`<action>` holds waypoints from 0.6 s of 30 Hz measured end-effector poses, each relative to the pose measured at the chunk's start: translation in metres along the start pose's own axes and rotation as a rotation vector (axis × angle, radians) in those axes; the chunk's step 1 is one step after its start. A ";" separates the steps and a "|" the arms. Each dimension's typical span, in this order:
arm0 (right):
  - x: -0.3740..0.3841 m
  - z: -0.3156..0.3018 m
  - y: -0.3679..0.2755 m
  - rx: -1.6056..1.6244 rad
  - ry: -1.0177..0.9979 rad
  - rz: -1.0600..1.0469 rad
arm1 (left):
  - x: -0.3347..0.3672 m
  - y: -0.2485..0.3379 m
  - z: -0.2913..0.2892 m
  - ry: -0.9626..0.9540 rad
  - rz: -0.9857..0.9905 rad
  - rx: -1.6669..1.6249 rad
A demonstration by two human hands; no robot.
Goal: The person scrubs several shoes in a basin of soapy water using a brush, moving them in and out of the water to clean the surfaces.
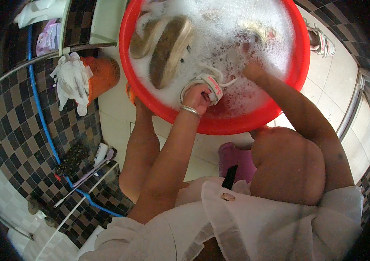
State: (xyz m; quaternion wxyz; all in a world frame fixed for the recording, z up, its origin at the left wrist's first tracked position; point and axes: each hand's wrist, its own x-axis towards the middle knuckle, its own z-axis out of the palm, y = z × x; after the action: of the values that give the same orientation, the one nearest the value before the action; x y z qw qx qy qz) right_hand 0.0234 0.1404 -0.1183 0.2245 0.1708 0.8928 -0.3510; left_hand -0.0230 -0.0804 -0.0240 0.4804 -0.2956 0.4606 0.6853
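Note:
A large red basin (125, 48) holds water covered in white suds (233, 21). At its near side my left hand (197, 98), with a silver bangle at the wrist, is closed on a white sneaker (216, 84) with loose white laces and red print on its tongue. The sneaker's lower part is under the suds. My right hand (253, 71) reaches into the foamy water right of the sneaker; its fingers are hidden by foam and what they touch does not show. Left of both hands, a shoe with a dirty brown sole (166, 51) lies on its side beside another sole (146, 38).
An orange wastebasket (105, 76) with white cloth or plastic (72, 76) over its rim stands left of the basin. A blue hose (41, 113) runs along the tiled wall. Other shoes (322, 42) sit on the floor at right. A purple stool (237, 161) is beneath me.

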 end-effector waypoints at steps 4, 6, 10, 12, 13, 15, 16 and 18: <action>-0.001 0.000 -0.004 0.023 -0.008 0.008 | 0.001 0.002 -0.007 -0.036 0.001 -0.010; -0.001 0.000 -0.006 0.032 -0.019 0.013 | 0.001 0.003 -0.010 -0.073 -0.009 -0.023; -0.005 0.000 0.001 0.044 -0.044 0.043 | -0.002 0.002 0.003 -0.026 -0.029 -0.032; -0.007 0.000 0.000 0.056 -0.058 0.049 | -0.001 0.004 -0.001 -0.055 -0.021 -0.004; -0.008 0.000 0.000 0.059 -0.065 0.054 | 0.000 0.005 -0.001 -0.070 -0.018 0.010; -0.009 -0.001 0.000 0.069 -0.076 0.057 | 0.000 0.005 -0.003 -0.046 -0.027 0.015; -0.010 -0.001 0.001 0.070 -0.083 0.062 | 0.000 0.005 -0.002 -0.035 -0.033 0.019; -0.010 -0.001 0.001 0.076 -0.091 0.066 | 0.000 0.006 -0.002 -0.042 -0.038 0.023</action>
State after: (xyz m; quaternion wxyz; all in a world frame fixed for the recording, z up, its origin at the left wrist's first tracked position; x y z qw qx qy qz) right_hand 0.0321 0.1408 -0.1132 0.2697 0.1926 0.8615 -0.3846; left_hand -0.0284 -0.0824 -0.0231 0.5060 -0.2844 0.4526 0.6769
